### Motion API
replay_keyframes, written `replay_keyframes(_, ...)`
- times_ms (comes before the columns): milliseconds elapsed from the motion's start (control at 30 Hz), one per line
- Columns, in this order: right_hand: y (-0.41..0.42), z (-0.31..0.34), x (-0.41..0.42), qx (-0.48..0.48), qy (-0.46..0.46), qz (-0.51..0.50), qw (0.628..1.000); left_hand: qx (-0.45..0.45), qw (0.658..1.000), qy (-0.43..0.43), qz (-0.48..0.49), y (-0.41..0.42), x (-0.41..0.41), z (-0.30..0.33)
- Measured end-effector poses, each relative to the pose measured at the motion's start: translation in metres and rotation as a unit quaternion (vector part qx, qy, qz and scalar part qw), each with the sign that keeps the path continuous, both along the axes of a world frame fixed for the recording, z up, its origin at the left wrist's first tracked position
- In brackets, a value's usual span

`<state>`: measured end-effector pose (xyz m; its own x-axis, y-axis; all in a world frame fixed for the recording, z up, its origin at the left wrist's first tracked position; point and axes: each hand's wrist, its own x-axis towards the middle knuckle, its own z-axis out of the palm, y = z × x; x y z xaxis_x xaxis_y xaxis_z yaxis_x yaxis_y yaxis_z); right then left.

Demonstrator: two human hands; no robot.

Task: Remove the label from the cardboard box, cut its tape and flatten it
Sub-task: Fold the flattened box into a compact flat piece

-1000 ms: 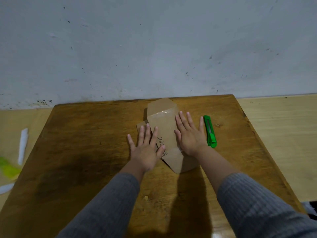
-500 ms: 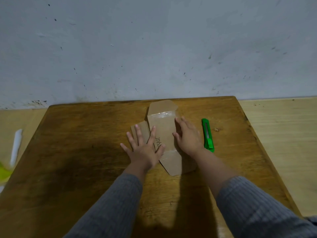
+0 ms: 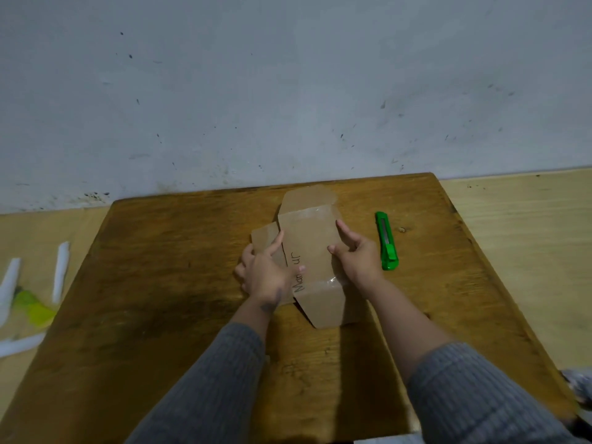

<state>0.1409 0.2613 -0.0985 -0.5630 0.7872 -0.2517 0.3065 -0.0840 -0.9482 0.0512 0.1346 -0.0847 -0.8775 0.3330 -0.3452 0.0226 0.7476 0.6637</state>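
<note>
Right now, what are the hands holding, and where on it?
Both hold the flattened cardboard box: left hand on its left edge and side flap, right hand on its right edge.

The left hand (image 3: 266, 277) covers the left part of the flattened cardboard box (image 3: 309, 248) and some letters of the handwriting (image 3: 298, 272), so the word cannot be read whole. The right hand (image 3: 358, 256) hides the box's right edge. The bench (image 3: 160, 283) is cut off by the bottom edge. White and yellow objects (image 3: 28, 302) on the floor are blurred.
</note>
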Motion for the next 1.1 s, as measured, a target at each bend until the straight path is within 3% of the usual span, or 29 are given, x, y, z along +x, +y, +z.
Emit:
replay_keyframes(333,-0.05,0.066,0.126,0.061,0.048,-0.157,0.984,0.097,0.974,0.052,-0.199,-0.018,0.086,0.042)
replay_keyframes(767,-0.096,0.064,0.407,0.073,0.005,-0.428,0.901,0.135,0.861,-0.017,-0.49,0.021,0.326,0.042)
replay_keyframes(933,-0.077,0.026,0.499,0.046,-0.019,-0.463,0.885,0.116,0.849,-0.047,-0.513,0.053,0.415,0.004)
replay_keyframes(1100,-0.032,-0.028,0.572,0.008,-0.059,-0.416,0.908,0.059,0.872,-0.054,-0.482,0.089,0.491,-0.049)
